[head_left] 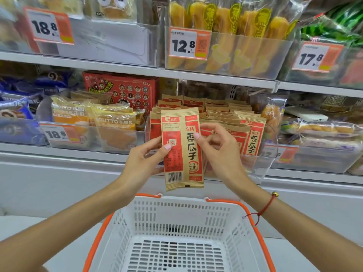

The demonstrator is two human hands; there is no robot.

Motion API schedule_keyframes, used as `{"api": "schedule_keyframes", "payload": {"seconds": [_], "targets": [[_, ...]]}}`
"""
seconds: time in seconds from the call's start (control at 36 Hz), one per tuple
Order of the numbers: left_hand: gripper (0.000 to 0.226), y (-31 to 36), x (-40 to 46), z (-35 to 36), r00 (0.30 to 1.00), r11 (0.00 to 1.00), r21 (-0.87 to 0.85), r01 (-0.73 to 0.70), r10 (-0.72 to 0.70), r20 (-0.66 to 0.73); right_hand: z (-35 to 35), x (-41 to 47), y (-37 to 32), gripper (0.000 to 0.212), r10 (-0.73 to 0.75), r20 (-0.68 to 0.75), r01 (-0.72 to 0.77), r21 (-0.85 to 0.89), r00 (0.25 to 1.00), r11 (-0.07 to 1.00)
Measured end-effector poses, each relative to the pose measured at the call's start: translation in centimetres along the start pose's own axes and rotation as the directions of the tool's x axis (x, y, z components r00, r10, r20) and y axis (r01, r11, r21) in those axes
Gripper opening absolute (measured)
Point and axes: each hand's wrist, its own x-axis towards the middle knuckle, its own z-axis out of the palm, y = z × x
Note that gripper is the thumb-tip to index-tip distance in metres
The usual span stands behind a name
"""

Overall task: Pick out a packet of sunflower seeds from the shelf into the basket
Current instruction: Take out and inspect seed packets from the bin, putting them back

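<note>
Tan-and-red packet [181,148]; white, orange-handled basket [176,228]

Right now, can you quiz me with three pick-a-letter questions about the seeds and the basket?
1. Where is the held packet?
A. in the basket
B. above the basket
C. on the floor

2. What colour are the basket handles?
A. orange
B. blue
C. green

3. How is the packet held?
A. by the left hand only
B. by both hands
C. by nobody

Answers:
1 B: it hangs over the basket's far rim.
2 A: both handles are orange.
3 B: the left hand and the right hand pinch its sides.
</note>
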Motion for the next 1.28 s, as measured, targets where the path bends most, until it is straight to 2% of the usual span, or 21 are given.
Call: {"api": "schedule_keyframes", "payload": {"seconds": [0.06, 0.19, 0.31, 0.42, 0.53, 0.61, 0.72, 0.81, 0.89, 0.94, 1.03, 1.08, 1.17, 1.28], "targets": [[0.026, 0.2, 0.0, -0.1, 0.998, 0.999, -0.030, -0.036, 0.034, -0.051, 0.3, 0.8, -0.4, 0.026, -0.026, 0.056, 0.026, -0.002, 0.998, 1.000], [0.026, 0.5, 0.4, -0.4, 0.974, 0.992, -0.036, -0.120, 0.111, -0.196, 0.8, 1.5, -0.4, 0.061, -0.056, 0.288, 0.067, -0.030, 0.956, 0.997], [0.024, 0.6, 0.1, -0.3, 0.969, 0.989, -0.006, -0.145, 0.141, -0.205, 0.9, -0.1, 0.6, 0.053, -0.085, 0.197, 0.074, 0.065, 0.977, 0.995], [0.022, 0.4, -0.3, 0.2, 0.975, 0.989, 0.040, -0.143, 0.148, -0.165, 0.9, -1.2, 1.3, 0.041, -0.097, 0.120, 0.095, 0.022, 0.988, 0.995], [0.021, 0.4, -0.3, 0.5, 0.983, 0.992, 0.041, -0.121, 0.126, -0.134, 0.9, -1.8, 1.3, 0.065, -0.113, 0.118, 0.128, -0.129, 0.987, 0.983], [0.025, 0.3, -0.5, 0.7, 0.987, 0.992, -0.006, -0.126, 0.125, -0.102, 1.1, -2.1, 1.1, 0.078, -0.108, 0.116, 0.126, -0.160, 0.987, 0.979], [0.034, 0.9, -0.8, 0.8, 0.990, 0.990, -0.010, -0.141, 0.141, -0.031, 0.9, -1.8, 0.8, 0.080, -0.012, 0.185, 0.031, -0.102, 0.983, 0.994], [0.034, 1.3, -0.6, 0.4, 0.995, 0.995, -0.022, -0.098, 0.098, 0.030, 0.0, -1.3, 0.7, 0.074, 0.121, 0.301, -0.152, 0.079, 0.946, 0.985], [0.025, 1.1, -0.2, -0.5, 0.997, 0.998, 0.013, -0.067, 0.067, 0.034, -1.0, -0.9, 0.8, 0.057, 0.180, 0.441, -0.294, 0.206, 0.879, 0.933], [0.026, 0.6, 0.0, -0.9, 0.999, 0.999, 0.038, -0.036, 0.036, -0.001, -1.1, -0.8, 0.9, 0.052, 0.204, 0.504, -0.378, 0.273, 0.839, 0.884], [0.040, 0.2, 0.2, -1.2, 1.000, 1.000, 0.018, 0.024, -0.024, -0.003, -0.8, -0.7, 0.6, 0.064, 0.227, 0.584, -0.488, 0.340, 0.780, 0.804], [0.040, 0.3, 0.2, -1.3, 0.999, 0.999, 0.004, 0.036, -0.036, 0.016, -0.8, -0.8, 0.2, 0.066, 0.225, 0.623, -0.519, 0.341, 0.749, 0.784], [0.029, 0.4, 0.1, -1.3, 0.999, 1.000, 0.011, 0.012, -0.012, 0.038, -1.1, -0.8, -0.4, 0.045, 0.231, 0.645, -0.538, 0.330, 0.729, 0.776], [0.031, 0.6, 0.1, -1.4, 1.000, 0.999, -0.026, -0.026, 0.026, 0.005, -1.4, -0.6, -0.7, 0.047, 0.267, 0.584, -0.476, 0.238, 0.767, 0.847]]}}
